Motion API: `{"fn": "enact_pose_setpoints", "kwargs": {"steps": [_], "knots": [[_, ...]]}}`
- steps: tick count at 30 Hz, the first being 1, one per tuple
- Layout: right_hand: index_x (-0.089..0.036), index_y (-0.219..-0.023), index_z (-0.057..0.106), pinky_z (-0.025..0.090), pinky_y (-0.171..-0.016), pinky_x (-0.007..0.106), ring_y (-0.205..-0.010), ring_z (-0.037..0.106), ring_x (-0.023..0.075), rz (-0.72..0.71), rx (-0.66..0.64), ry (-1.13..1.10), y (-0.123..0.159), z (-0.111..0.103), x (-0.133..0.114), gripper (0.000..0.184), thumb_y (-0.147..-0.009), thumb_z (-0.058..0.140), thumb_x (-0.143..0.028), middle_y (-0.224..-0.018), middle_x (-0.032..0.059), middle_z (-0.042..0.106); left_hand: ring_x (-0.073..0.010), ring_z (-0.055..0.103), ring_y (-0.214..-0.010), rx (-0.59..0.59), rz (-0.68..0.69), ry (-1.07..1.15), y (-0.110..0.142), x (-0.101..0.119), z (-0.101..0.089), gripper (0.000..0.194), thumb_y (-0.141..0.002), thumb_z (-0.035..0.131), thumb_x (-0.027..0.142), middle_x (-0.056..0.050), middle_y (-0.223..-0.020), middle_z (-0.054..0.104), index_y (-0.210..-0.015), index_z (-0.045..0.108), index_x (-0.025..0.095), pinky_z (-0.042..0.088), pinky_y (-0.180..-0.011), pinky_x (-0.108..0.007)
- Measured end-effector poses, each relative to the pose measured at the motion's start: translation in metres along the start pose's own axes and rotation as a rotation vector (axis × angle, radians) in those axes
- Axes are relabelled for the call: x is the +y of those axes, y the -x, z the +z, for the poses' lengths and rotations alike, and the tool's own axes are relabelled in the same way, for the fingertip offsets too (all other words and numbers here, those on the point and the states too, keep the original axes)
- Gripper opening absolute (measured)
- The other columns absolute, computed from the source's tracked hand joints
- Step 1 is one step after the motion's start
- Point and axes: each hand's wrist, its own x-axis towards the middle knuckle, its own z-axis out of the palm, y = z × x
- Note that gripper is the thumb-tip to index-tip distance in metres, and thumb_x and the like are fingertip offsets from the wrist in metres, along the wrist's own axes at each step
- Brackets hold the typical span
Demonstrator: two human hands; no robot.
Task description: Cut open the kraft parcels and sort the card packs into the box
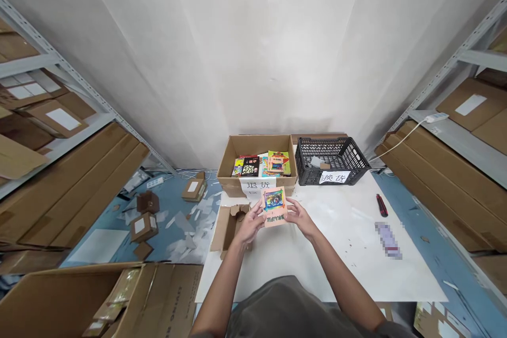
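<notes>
Both my hands hold a small orange booklet [274, 206] with a colourful picture on its cover, raised just above the white table [336, 253]. My left hand [250, 223] grips its left edge, my right hand [298, 215] its right edge, fingers closed on it. An opened small cardboard mailer [227, 227] lies under my left hand at the table's left edge. Right behind the booklet stands a cardboard box [257, 166] with a paper label, filled with several colourful booklets.
A black plastic crate [330, 160] with a paper label stands at the back right. A red-and-black cutter [382, 205] lies on the right of the table. Shelves of cardboard boxes flank both sides. Small boxes and paper scraps litter the blue floor on the left.
</notes>
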Motion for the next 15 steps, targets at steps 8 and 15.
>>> {"fn": "enact_pose_setpoints", "kwargs": {"steps": [8, 15], "knots": [[-0.032, -0.13, 0.056, 0.057, -0.083, 0.036, -0.098, 0.074, 0.0248, 0.125, -0.058, -0.182, -0.033, -0.004, -0.006, 0.073, -0.065, 0.089, -0.033, -0.109, 0.0038, 0.075, -0.0173, 0.069, -0.104, 0.078, -0.055, -0.054, -0.033, -0.008, -0.008, 0.09, -0.078, 0.083, 0.036, -0.011, -0.143, 0.06, -0.157, 0.041, 0.034, 0.055, -0.078, -0.024], [-0.029, -0.126, 0.057, 0.058, -0.071, 0.034, -0.085, 0.072, 0.0232, 0.119, 0.086, -0.109, -0.144, -0.003, -0.019, 0.075, -0.058, 0.087, -0.031, -0.096, 0.0017, 0.074, -0.0178, 0.071, -0.095, 0.178, 0.032, -0.122, -0.143, 0.018, -0.028, 0.085, -0.079, 0.074, 0.035, -0.009, -0.127, 0.071, -0.157, 0.041, 0.03, 0.057, -0.077, -0.028]]}}
